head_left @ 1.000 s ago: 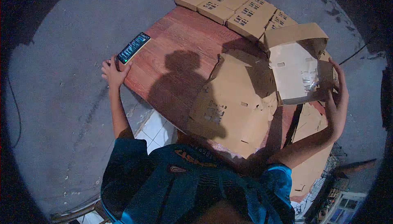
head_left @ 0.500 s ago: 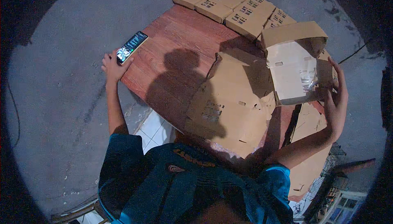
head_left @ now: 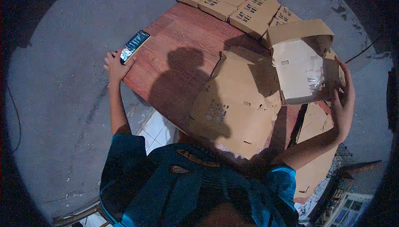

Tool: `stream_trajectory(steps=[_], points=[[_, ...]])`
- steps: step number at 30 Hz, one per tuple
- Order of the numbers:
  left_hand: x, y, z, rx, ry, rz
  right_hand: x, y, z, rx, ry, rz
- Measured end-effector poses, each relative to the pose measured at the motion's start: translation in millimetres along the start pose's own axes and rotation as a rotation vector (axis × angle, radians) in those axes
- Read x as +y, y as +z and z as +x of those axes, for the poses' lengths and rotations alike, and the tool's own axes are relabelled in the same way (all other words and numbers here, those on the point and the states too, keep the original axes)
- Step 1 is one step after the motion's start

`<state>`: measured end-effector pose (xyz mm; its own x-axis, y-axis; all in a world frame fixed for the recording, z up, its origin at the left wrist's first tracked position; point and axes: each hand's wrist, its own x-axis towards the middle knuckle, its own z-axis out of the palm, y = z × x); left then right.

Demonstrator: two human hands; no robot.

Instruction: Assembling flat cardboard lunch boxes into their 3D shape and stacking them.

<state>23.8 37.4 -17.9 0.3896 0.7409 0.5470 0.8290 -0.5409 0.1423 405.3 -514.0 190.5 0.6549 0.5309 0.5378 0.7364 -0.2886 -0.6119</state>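
Note:
At the left corner of the table, my left hand (head_left: pixel 117 65) is closed around the near end of a smartphone (head_left: pixel 136 45), thumb along its right edge and fingers on its left. The phone's screen is lit and faces up. On the right, my right hand (head_left: pixel 344 98) grips the right side of an open cardboard box (head_left: pixel 297 71) with a pale inside, which sits tilted. Some of that hand's fingers are hidden by the cardboard. An unfolded cardboard sheet (head_left: pixel 237 106) with cut slots lies just left of the box, partly in shadow.
Several closed cardboard boxes (head_left: pixel 254 14) with dark print stand in rows along the far edge of the reddish wooden table (head_left: pixel 183 27). More flat cardboard (head_left: pixel 318 123) lies under my right forearm. A wire rack (head_left: pixel 338 160) stands at the lower right, beyond the table.

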Motion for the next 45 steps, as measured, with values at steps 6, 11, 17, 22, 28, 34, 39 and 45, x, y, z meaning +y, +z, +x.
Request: stream_trajectory(steps=[6, 11, 17, 22, 28, 34, 39, 45], points=[[3.3, -1.4, -0.8, 0.058, 0.060, -0.015, 3.2, -5.4, 0.4, -0.071, 0.042, 0.021], [4.4, -1.2, -1.4, 0.062, 0.032, -0.008, 7.4, -7.4, -0.8, -0.112, 0.087, 0.128], [1.2, -0.4, -1.6, 0.047, 0.009, -0.013, 8.6, -8.3, -1.5, -0.051, -0.002, -0.058], [3.4, -4.4, 0.0, 0.011, 0.023, -0.028, 4.9, -9.3, -3.8, -0.033, 0.079, 0.040], [10.5, -8.6, -2.3, -0.007, -0.018, 0.021, 1.5, -9.0, -3.9, -0.027, 0.084, -0.012], [8.4, -6.1, -3.2, -0.002, -0.028, -0.007, 0.8, -9.8, -3.4, -0.047, 0.111, 0.005], [6.3, -2.9, -6.6, 0.109, 0.003, -0.009, -0.1, -7.0, -2.6, -0.065, 0.033, 0.062], [5.6, -7.5, -13.1, 0.064, -0.064, -0.055, -2.3, -5.9, -0.2, -0.099, -0.003, 0.049]])
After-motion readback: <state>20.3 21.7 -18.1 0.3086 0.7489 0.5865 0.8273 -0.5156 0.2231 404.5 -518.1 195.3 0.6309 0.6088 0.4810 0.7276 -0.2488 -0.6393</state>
